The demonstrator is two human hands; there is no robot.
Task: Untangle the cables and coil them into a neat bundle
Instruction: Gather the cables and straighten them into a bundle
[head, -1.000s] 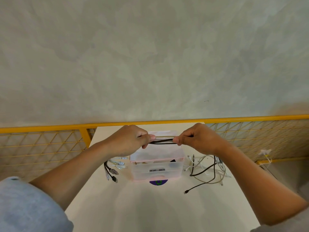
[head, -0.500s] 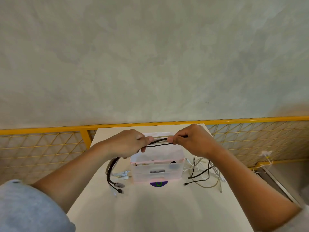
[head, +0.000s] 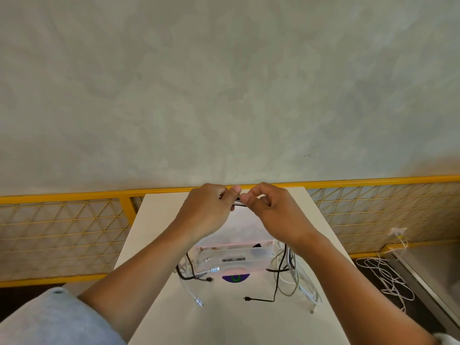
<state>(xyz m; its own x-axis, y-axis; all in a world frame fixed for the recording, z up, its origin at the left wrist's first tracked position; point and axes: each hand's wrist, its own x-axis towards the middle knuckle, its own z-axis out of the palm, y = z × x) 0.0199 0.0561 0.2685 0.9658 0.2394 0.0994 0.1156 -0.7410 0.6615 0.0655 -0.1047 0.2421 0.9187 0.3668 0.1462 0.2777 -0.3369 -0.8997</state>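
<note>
Both hands are raised above a small white table (head: 249,322). My left hand (head: 207,211) and my right hand (head: 271,212) sit close together and pinch the same short stretch of black and white cables (head: 238,203) between their fingertips. From under each hand the cables hang down to the table. On the left, black and white strands (head: 190,272) end in plugs. To the right lies a looser tangle (head: 288,277), with one black cable end (head: 258,299) stretched across the tabletop.
A translucent plastic drawer box with a pink frame (head: 236,257) stands on the table under my hands, over a purple disc (head: 235,278). A yellow mesh railing (head: 62,230) runs behind the table. A white cable (head: 388,277) lies on the floor at right.
My hands have come much closer together and moved up and away from me. The stretch of cable between them has shrunk, and more cable now hangs below on both sides.
</note>
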